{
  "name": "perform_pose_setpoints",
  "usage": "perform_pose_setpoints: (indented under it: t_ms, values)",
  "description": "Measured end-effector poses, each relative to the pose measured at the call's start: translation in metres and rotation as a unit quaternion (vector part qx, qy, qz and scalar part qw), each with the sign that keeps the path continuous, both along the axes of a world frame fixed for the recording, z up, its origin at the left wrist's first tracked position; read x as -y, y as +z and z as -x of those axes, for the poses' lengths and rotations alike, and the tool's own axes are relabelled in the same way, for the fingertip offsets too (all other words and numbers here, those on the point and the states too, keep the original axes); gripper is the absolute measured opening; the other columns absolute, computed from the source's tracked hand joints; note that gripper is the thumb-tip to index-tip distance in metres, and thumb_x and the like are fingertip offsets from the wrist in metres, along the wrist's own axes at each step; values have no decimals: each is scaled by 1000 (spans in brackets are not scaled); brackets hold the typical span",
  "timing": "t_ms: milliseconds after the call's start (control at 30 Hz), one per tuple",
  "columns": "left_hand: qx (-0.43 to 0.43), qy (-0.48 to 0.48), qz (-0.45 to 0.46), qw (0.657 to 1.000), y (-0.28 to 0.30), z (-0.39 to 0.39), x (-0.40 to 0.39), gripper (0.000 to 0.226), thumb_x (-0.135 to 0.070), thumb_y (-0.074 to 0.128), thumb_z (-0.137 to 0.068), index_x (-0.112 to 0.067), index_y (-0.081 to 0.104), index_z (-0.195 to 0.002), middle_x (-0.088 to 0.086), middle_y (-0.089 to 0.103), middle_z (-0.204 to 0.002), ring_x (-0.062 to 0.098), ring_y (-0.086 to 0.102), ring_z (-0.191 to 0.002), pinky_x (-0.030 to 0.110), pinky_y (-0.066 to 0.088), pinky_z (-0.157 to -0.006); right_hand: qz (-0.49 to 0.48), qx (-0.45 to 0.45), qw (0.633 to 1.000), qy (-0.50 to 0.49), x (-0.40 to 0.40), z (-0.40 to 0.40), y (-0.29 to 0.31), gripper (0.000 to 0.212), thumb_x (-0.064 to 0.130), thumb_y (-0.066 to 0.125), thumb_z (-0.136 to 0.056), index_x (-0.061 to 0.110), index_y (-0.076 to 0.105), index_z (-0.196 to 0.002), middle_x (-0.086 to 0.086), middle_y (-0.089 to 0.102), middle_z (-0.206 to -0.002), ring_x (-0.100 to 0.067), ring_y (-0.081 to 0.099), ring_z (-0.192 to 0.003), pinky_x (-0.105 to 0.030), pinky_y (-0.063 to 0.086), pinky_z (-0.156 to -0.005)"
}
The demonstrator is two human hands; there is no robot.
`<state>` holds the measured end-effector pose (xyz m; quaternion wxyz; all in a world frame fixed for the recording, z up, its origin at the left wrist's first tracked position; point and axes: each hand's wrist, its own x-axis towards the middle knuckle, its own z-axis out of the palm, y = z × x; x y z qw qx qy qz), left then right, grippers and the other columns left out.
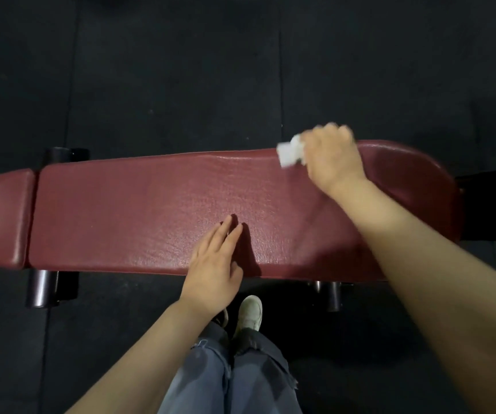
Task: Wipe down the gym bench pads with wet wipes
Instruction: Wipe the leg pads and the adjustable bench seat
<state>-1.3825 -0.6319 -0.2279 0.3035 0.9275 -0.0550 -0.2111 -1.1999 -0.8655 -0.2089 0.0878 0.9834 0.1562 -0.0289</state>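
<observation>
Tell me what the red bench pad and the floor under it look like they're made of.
Bench pad: probably vinyl or leather upholstery, judging by its wrinkled grain and soft sheen. Floor: likely matte black rubber matting, with straight seams between tiles.

You are in a gym, most likely its weights area. A padded bench [181, 210] in dark red vinyl, split into two pads, stands on black tubular legs [42, 289]. Under it lies dark rubber floor matting [166, 85] laid in large tiles with visible seams.
</observation>
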Motion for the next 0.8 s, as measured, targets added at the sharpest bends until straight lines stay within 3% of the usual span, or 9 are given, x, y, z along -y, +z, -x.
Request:
perform_pose_setpoints:
  t_ms: [67, 100, 267, 333, 467, 533, 600, 700, 800]
  values:
    - [5, -9, 0, 1000, 1, -10, 5, 76, -9, 52, -90, -26, 20, -156, -8, 7, -165, 15, 2, -152, 34, 4, -122, -62, 21, 991, -121, -1, -6, -1, 19, 8, 56, -85, 12, 63, -102, -9, 65, -96, -33, 56, -92, -42, 40, -81]
    - [6, -15, 3, 1000, 2, -15, 9, 76, -9, 51, -90, -27, 19, -157, -8, 6, -165, 14, 0, -152, 33, 2, -122, -82, 21, 989, -118, -4, 3, -3, 20, 5, 58, -82, 11, 63, -100, -10, 64, -94, -33, 56, -90, -42, 40, -80]
    - [-33, -59, -9, 998, 2, -21, 21, 82, -12, 51, -92, -29, 6, -158, -9, -10, -165, 12, -12, -151, 39, 1, -124, -171, -82, 978, 93, 9, 136, -4, 22, 5, 56, -70, 18, 62, -88, -2, 60, -85, -28, 49, -72, -37, 30, -68]
    - [-45, -65, -18, 997, 2, -21, 23, 84, -13, 52, -92, -29, 3, -158, -8, -14, -164, 13, -15, -151, 43, 2, -125, -155, -135, 962, 178, 29, 178, 5, 23, 9, 57, -66, 17, 61, -87, -1, 56, -80, -24, 47, -71, -35, 28, -67]
    - [-51, -65, -20, 996, 2, -21, 27, 86, -18, 55, -91, -28, 1, -158, -6, -14, -165, 15, -15, -151, 44, 4, -125, -91, -174, 928, 317, 42, 139, 7, 17, 18, 56, -72, 22, 60, -89, 4, 55, -78, -20, 49, -71, -33, 29, -68]
    - [-42, -72, -27, 996, 0, -20, 27, 87, -18, 55, -91, -28, 0, -158, -6, -14, -165, 16, -14, -151, 43, 3, -125, -67, -114, 958, 256, 36, 81, -2, 17, 13, 52, -74, 22, 60, -86, 1, 56, -76, -23, 50, -71, -36, 30, -66]
    - [-43, -74, -31, 996, -1, -19, 26, 88, -18, 56, -91, -28, -1, -158, -6, -14, -165, 16, -14, -151, 42, 2, -125, -44, -46, 993, 101, 32, 29, -5, 22, 8, 52, -78, 20, 62, -93, -3, 61, -84, -28, 53, -80, -37, 34, -72]
    - [-49, -65, -32, 996, 2, -20, 27, 85, -18, 55, -92, -28, 2, -158, -6, -11, -165, 16, -13, -152, 43, 3, -124, -98, 12, 986, -136, 23, 7, -1, 21, 9, 51, -87, 15, 62, -103, -6, 64, -97, -31, 55, -93, -40, 37, -83]
    - [-68, -41, -35, 996, 6, -23, 35, 80, -20, 54, -92, -27, 8, -158, -5, -7, -166, 18, -10, -152, 45, 5, -124, -132, 23, 984, -117, 10, 66, -5, 19, 5, 55, -78, 12, 62, -95, -9, 61, -84, -33, 54, -80, -41, 36, -74]
